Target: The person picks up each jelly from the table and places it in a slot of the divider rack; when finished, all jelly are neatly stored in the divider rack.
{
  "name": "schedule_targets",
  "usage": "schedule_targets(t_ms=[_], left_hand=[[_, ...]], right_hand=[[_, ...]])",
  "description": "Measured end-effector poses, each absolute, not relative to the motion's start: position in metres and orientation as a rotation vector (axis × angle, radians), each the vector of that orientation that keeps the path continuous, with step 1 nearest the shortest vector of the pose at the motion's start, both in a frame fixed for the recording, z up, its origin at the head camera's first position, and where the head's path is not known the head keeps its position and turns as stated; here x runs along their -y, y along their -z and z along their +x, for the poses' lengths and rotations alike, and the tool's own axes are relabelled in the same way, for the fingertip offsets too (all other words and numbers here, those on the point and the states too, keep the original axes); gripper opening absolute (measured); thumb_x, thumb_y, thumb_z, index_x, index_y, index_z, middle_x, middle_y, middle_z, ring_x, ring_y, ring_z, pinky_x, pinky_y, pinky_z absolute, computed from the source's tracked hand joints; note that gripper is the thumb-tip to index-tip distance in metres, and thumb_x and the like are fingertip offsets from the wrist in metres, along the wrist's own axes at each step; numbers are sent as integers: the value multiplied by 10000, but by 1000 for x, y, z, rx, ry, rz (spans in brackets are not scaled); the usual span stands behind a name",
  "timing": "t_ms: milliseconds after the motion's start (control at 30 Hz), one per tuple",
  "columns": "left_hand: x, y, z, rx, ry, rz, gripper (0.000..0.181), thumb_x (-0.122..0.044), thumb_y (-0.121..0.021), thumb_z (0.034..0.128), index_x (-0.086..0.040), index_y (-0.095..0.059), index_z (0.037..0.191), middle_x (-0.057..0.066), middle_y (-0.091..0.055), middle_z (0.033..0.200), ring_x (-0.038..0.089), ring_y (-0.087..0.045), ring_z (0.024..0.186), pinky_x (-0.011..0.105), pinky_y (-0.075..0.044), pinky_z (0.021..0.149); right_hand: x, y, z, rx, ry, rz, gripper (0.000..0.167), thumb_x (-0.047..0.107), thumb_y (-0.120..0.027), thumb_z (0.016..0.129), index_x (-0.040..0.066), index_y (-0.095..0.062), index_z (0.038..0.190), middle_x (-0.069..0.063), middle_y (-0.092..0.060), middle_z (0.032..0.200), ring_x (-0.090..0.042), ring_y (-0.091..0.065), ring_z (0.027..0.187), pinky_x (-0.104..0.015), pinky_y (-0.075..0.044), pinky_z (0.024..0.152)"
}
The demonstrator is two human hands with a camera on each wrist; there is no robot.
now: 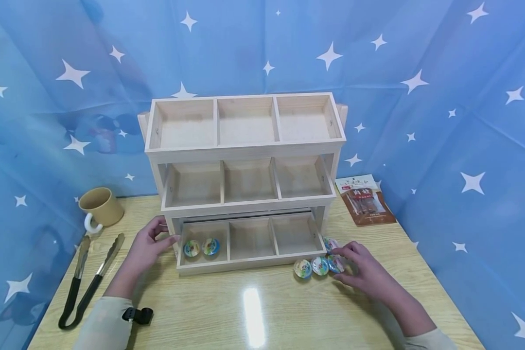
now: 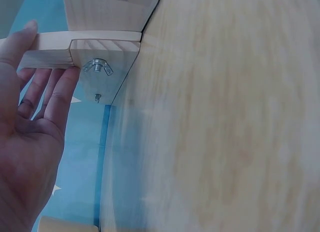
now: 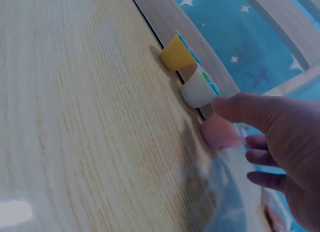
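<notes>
A three-tier wooden rack [image 1: 245,149] stands at the back of the table, each tier split into three compartments. My left hand [image 1: 150,245] grips its left side post; in the left wrist view the thumb lies on one face of the wood [image 2: 47,57], the fingers on the other. Two jelly cups [image 1: 201,248] sit in the bottom tier's left compartment. By the rack's lower right corner, my right hand [image 1: 365,272] has thumb and fingers spread around a pink jelly cup [image 3: 220,131] on the table. Beside it are a white cup [image 3: 198,89] and a yellow cup [image 3: 177,54]. Another cup [image 1: 331,244] lies behind.
At the left are a tan mug [image 1: 102,206] with a white handle and black-handled tongs [image 1: 80,291]. A brown snack packet [image 1: 365,200] lies right of the rack. A blue star-patterned curtain [image 1: 442,121] surrounds the table at back and sides.
</notes>
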State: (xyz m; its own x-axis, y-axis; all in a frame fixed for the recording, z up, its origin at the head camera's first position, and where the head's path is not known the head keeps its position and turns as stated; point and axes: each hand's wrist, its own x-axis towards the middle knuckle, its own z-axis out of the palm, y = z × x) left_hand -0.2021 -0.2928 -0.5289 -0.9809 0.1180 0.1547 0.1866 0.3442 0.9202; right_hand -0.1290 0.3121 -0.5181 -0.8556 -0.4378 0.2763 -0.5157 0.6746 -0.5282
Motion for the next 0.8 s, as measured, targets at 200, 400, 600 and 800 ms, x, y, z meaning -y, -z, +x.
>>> schedule_targets(t_ms=[200, 400, 600, 800], left_hand=[[293, 530, -203, 2519, 1734, -293, 459, -88, -813, 1023, -39, -626, 1438, 223, -729, 1213, 199, -701, 1109, 267, -618, 848], [293, 530, -203, 2516, 1724, -300, 453, -84, -813, 1022, -34, -626, 1433, 218, -730, 1202, 208, -702, 1105, 265, -617, 841], [293, 531, -204, 2513, 1728, -305, 448, -76, -806, 1026, -27, -622, 1432, 227, -725, 1213, 202, -704, 1108, 260, -616, 845], [293, 530, -204, 2520, 1721, -302, 443, -87, -811, 1025, -30, -626, 1423, 225, -730, 1212, 203, -704, 1108, 263, -616, 842]], right_hand=[[-312, 522, -129, 2778, -937, 777, 551, 168, -968, 861, 138, -739, 1361, 40, -565, 1105, -155, -551, 957, -319, -522, 742], [-311, 527, -130, 2778, -954, 781, 537, 170, -952, 881, 143, -730, 1368, 55, -556, 1067, -122, -531, 913, -299, -516, 705], [-312, 527, -130, 2823, -984, 731, 505, 184, -945, 897, 171, -729, 1353, 75, -573, 1069, -118, -532, 916, -299, -502, 722], [-312, 522, -131, 2906, -1027, 643, 482, 217, -956, 889, 162, -721, 1307, 80, -628, 1121, -96, -597, 978, -332, -559, 823]])
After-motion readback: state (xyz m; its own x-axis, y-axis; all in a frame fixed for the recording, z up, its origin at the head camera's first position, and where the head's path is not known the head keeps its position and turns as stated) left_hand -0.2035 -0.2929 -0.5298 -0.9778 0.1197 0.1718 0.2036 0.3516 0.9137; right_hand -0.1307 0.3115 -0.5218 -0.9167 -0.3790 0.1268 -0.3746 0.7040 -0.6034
